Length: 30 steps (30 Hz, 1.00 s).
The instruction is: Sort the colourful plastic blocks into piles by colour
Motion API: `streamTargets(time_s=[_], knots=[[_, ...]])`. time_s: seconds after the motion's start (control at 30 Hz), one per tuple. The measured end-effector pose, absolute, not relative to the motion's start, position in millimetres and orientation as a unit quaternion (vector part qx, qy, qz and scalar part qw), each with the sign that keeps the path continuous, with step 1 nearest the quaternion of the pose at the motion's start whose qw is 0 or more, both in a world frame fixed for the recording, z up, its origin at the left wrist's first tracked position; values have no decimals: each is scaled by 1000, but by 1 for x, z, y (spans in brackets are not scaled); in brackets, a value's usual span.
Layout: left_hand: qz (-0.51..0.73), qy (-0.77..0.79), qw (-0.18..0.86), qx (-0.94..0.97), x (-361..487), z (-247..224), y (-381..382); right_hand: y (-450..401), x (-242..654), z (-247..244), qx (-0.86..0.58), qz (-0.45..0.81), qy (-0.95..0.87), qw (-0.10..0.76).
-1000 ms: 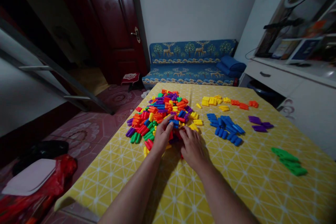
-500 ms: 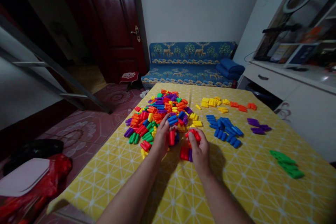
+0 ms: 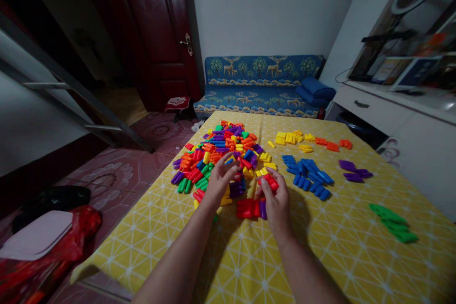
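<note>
My right hand (image 3: 278, 202) is closed around red ribbed toy blocks (image 3: 271, 181), pinched between thumb and fingers. Just below it on the table lie more red blocks (image 3: 245, 208), with a purple block (image 3: 263, 210) beside them. My left hand (image 3: 221, 181) reaches over the near right edge of a mixed block pile (image 3: 213, 156), its fingers curved and parted. Some red shows by its fingertips, but I cannot make out a firm hold. A dark purple block (image 3: 235, 189) lies beneath that hand.
Sorted groups lie to the right: yellow blocks (image 3: 290, 138), orange blocks (image 3: 332, 146), blue blocks (image 3: 309, 173), purple blocks (image 3: 352, 171) and green blocks (image 3: 394, 224). A patterned yellow cloth (image 3: 306, 266) covers the table. Behind it stands a blue sofa (image 3: 263, 91).
The red block near my left hand now lies on the table beside the other red one. My left hand's fingers have spread over the pile. My right hand still holds red blocks.
</note>
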<state>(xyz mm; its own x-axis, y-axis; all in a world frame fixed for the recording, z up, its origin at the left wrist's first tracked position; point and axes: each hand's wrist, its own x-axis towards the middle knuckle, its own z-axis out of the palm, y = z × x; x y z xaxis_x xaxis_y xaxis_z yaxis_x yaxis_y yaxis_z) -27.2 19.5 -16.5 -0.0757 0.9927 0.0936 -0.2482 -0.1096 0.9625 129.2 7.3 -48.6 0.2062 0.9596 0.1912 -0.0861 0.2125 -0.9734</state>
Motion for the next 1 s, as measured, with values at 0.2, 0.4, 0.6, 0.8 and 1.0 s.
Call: streamTargets(time_s=[0.2,0.4,0.6,0.8,1.0], knots=[[271,438,285,809,-36,-9,-4,16,141,-57,-468,452,-377,659],[183,463,177,849,-13,-12,-15,17,140,-62,-485,439,-392,646],[265,522,196,787,-1,-26,-10,14,139,-61,-492,439,-396,639],[503,504,452,537,-7,-25,1,10,136,-56,-497,426,-434,619],[502,444,590,451,-2,-19,-6,3,133,-48,-473,358,-564,575]])
